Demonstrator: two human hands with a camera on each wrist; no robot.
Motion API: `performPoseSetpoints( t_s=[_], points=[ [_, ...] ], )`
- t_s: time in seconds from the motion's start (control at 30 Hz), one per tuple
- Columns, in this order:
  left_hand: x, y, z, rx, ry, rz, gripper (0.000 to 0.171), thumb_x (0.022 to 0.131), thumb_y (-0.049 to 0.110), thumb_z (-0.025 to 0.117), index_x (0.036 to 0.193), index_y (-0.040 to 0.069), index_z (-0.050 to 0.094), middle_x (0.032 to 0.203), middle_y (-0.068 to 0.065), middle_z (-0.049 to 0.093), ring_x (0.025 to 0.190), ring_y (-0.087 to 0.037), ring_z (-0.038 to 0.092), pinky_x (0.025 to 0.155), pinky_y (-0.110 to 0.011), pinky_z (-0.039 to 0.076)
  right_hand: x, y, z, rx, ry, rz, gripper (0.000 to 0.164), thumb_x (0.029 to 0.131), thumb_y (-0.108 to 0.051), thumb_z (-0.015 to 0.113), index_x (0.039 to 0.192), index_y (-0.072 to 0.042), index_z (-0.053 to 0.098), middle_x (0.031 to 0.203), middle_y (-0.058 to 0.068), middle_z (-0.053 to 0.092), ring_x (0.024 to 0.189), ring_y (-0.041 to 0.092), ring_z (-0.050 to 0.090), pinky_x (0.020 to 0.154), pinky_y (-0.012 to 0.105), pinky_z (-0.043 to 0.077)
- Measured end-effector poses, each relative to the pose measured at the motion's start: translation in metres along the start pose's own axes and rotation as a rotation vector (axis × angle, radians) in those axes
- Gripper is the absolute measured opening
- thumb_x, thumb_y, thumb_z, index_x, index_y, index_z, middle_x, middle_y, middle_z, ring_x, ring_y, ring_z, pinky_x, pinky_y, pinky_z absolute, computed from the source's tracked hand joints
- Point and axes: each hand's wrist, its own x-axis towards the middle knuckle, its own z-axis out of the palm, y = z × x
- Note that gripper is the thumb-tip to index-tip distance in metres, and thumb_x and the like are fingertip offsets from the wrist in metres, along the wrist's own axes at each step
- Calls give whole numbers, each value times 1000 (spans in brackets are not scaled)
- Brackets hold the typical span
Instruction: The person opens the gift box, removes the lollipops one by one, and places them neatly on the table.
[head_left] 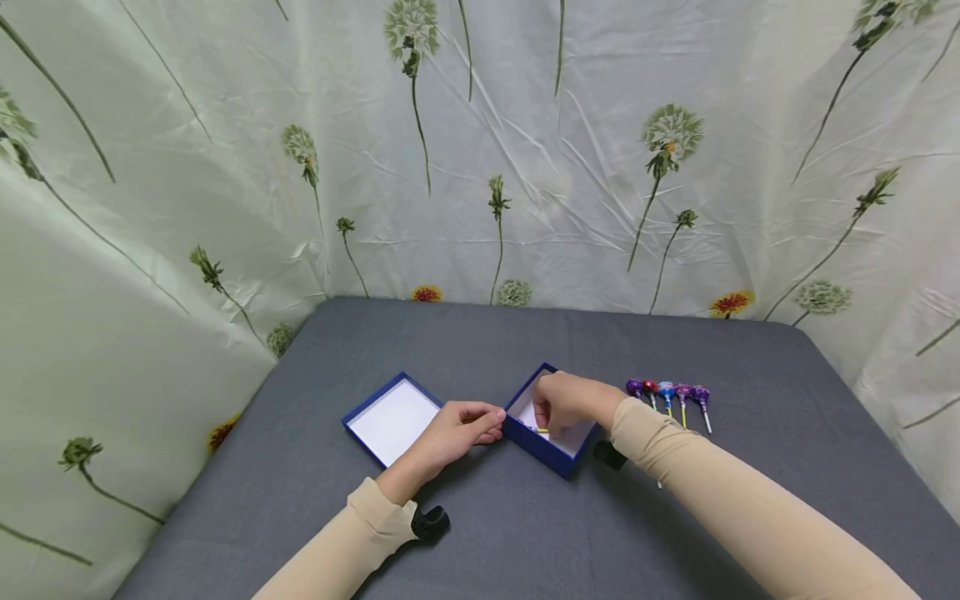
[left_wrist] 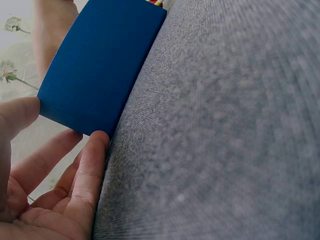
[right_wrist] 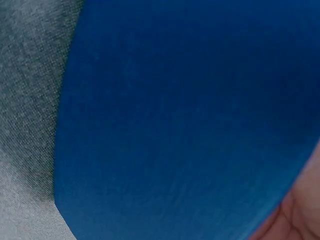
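My left hand (head_left: 457, 432) holds the near left corner of an open blue box (head_left: 545, 447) with a white inside. In the left wrist view its thumb and fingertips lie at the edges of the box's blue side (left_wrist: 102, 65). My right hand (head_left: 566, 402) reaches down into the box, fingers curled at a lollipop (head_left: 542, 431). Only its yellow stick shows; the hand hides the rest. Blue box wall (right_wrist: 185, 120) fills most of the right wrist view, with a bit of palm (right_wrist: 290, 217) at the lower right.
Left of the box lies its lid (head_left: 393, 421), white inside up and blue-edged, partly behind my left hand. Several wrapped lollipops (head_left: 666, 389) lie in a row beyond my right sleeve. A white stick end (head_left: 659, 484) peeks out below that sleeve. Grey cloth (head_left: 487, 533) covers the table.
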Motion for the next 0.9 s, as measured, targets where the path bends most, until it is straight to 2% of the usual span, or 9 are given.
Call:
performPoseSetpoints(
  t_s=[0.23,0.47,0.63,0.9],
  points=[
    [0,-1,0,-2,-2,13,33,108,25,68,125,-3,75,116,-12,78,99,-12,75,94,-31,65,-2,4,-5,2,-86,3,23,83,6,80,77,-13,67,76,-6,59,70,7,53,61,19,42],
    [0,0,1,-8,5,3,33,108,25,68,125,-2,75,116,-11,79,98,-10,75,93,-30,65,-6,5,-12,17,-109,25,17,88,-3,80,80,-14,69,78,-6,61,72,7,55,63,19,43],
    [1,0,1,-13,3,9,34,108,25,68,125,-3,75,115,-11,79,98,-10,75,94,-30,65,-6,6,-15,38,-141,2,16,93,-9,79,81,-13,70,77,-6,63,71,5,56,63,17,46],
    [0,0,0,-10,6,-6,33,108,24,68,125,-3,75,114,-11,79,97,-10,75,93,-29,65,-10,10,-23,121,-206,-1,18,94,-5,74,79,-13,67,74,-7,60,68,5,53,61,17,45]
  ],
)
